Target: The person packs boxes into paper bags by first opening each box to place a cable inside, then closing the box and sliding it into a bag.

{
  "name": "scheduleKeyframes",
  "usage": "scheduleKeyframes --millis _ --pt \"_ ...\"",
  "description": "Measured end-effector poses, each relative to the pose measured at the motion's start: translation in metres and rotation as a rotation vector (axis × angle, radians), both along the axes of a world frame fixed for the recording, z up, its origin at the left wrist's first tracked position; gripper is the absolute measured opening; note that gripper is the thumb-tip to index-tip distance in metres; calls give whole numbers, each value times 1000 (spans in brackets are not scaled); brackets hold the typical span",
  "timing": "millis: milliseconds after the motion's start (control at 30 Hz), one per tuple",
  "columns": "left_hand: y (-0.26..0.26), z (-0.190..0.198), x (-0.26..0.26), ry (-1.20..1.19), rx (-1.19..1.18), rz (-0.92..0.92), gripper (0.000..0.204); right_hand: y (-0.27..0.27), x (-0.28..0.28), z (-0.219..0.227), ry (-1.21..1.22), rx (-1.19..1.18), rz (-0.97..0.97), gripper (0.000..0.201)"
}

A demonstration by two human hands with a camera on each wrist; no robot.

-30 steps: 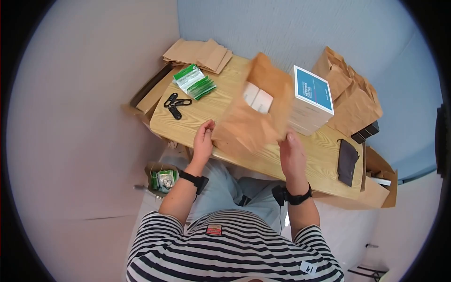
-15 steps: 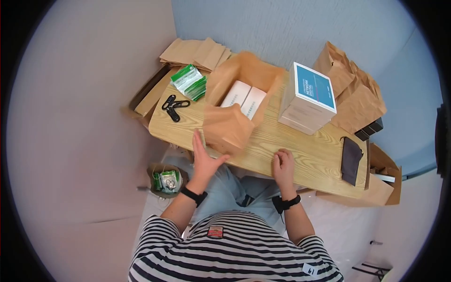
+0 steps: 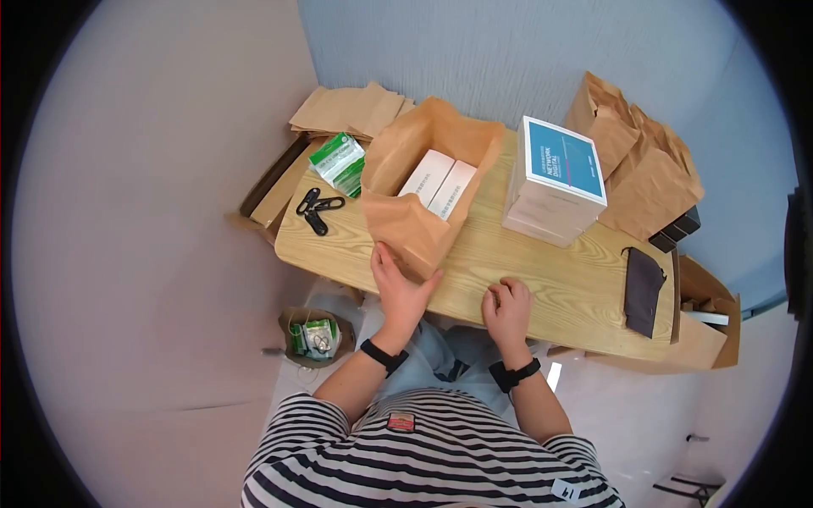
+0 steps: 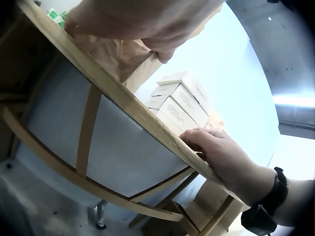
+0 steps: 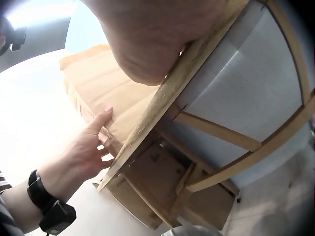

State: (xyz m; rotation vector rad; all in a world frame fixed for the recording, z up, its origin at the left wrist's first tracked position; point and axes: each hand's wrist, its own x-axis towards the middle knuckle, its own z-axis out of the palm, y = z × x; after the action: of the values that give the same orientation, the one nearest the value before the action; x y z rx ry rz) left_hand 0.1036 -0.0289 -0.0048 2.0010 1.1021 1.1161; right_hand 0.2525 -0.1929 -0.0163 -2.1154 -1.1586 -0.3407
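Observation:
An upright brown paper bag (image 3: 411,233) stands with its mouth wide apart near the table's front edge. Two white boxes (image 3: 452,188) lie side by side inside it. My left hand (image 3: 401,292) touches the bag's near lower corner, thumb spread away from the fingers; the right wrist view shows the left thumb (image 5: 102,120) along the bag's side. To the right, my right hand (image 3: 508,315) rests at the table edge with loosely bent fingers and nothing in them. A stack of white boxes (image 3: 555,212) with a blue-topped lid stands beyond it.
Left of the bag lie black carabiner-like clips (image 3: 318,207) and green-and-white packets (image 3: 340,161), with flat paper bags (image 3: 347,110) behind. Filled paper bags (image 3: 648,173), black boxes (image 3: 677,229) and a dark pouch (image 3: 645,292) are at the right. A bag of packets (image 3: 315,337) stands below the table.
The paper bag, earlier lifted and tilted between both hands, now stands on the table. My right hand has let go and moved down to the table edge; my left hand has shifted to its near corner.

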Motion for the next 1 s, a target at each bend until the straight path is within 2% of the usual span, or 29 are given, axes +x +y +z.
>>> scheduleKeyframes --millis 333,433,533,600,733,800,900,1000 --pt "9 13 46 -52 96 -20 123 -3 -1 3 -15 -14 -7 16" --pt "20 18 61 -50 86 -16 122 -2 -1 2 -12 -3 -5 16" --pt "35 27 81 -41 -42 -35 128 -2 -1 2 -6 3 0 16" --pt "43 26 96 -84 -11 -2 122 -1 -1 2 -7 2 3 16" --pt "57 28 124 -53 18 53 122 -1 -2 2 -21 -2 -8 16" --pt "65 29 137 16 52 152 121 -1 -1 1 -19 -1 -5 16" --pt "75 37 152 93 -29 178 122 0 -1 2 -8 1 1 16" --pt "87 39 165 111 -14 220 123 -2 -1 0 -3 -3 6 16"
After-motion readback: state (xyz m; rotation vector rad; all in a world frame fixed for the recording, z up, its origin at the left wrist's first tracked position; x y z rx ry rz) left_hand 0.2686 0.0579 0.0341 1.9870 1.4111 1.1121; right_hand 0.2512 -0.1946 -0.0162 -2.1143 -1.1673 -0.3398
